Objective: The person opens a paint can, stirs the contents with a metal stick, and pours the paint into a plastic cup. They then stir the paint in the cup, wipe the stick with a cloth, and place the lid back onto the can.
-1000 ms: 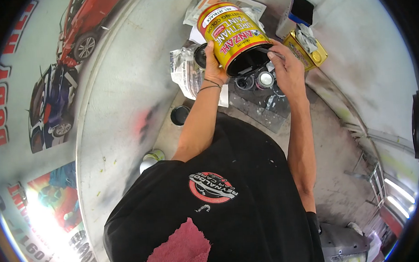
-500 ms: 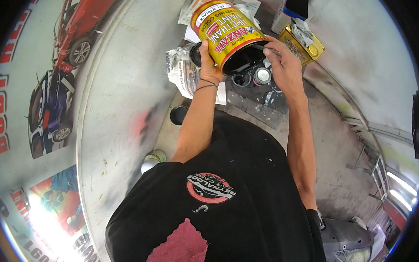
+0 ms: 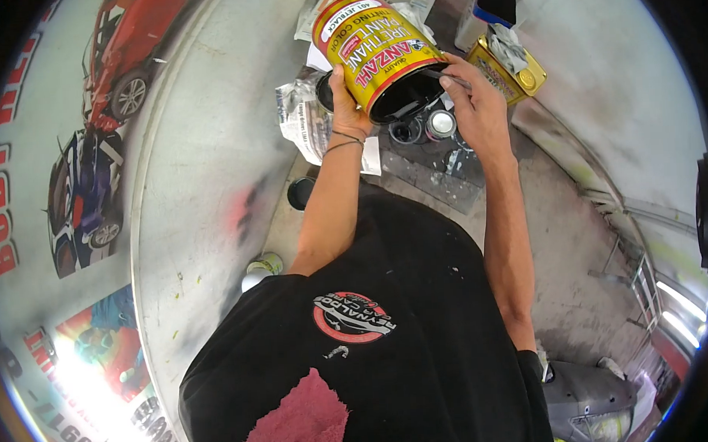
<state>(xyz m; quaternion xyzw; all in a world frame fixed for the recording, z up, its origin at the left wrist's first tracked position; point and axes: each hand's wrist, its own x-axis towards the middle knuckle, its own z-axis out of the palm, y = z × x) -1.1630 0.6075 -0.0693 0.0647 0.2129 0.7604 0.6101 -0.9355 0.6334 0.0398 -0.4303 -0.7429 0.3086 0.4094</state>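
Observation:
A yellow paint can [image 3: 378, 49] labelled urethane paint, jet black, is tilted with its open mouth toward me. Its inside looks coated in black paint. My left hand [image 3: 351, 104] grips the can's left side near the rim. At the rim's right side, my right hand [image 3: 478, 104] pinches a thin dark stick [image 3: 452, 80] that reaches into the can's mouth. Some of its fingers lie against or behind the can; their exact contact is hidden. Below the mouth are a small dark cup [image 3: 406, 131] and a small jar with a pale top [image 3: 441, 124].
Newspaper [image 3: 310, 121] lies under and left of the can. To the right stand a yellow rectangular tin [image 3: 512, 67] with a crumpled cloth on it and a dark-topped container [image 3: 493, 9]. A black round lid or dish [image 3: 300, 193] is on the floor near my left forearm.
The can has shifted slightly left and up in view, with both hands moving along. My grip on the can and on the stick looks the same.

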